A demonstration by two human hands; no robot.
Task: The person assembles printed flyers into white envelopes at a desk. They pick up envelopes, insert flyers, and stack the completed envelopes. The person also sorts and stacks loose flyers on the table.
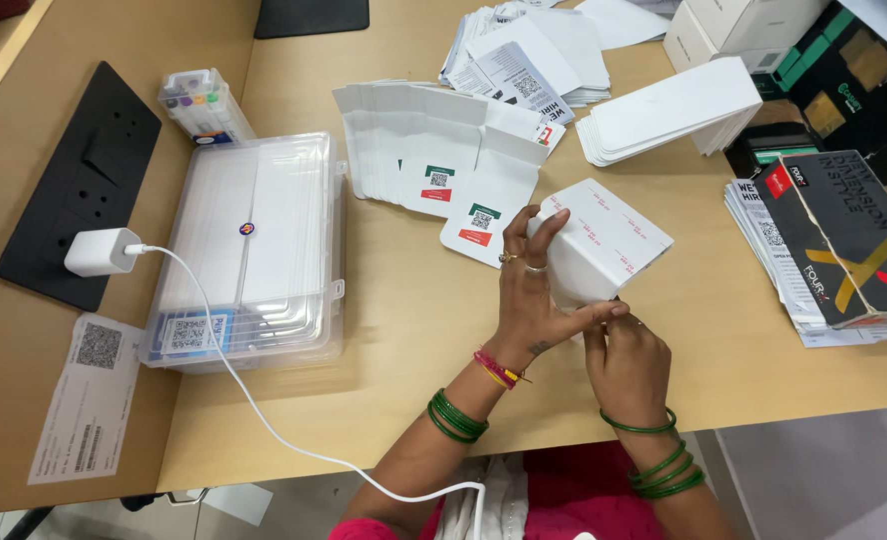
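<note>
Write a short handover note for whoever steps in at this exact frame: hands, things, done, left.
Left hand: grips the white carton, fingers over its near end.
Right hand: beneath the carton's lower edge, fingertips at its corner.
Carton: partly folded, held above the table.
Flat white blanks lie fanned behind it; another white stack lies further right.
Done: carton shaped into a box form.
Left: its near end looks unclosed; the blanks are unfolded.
</note>
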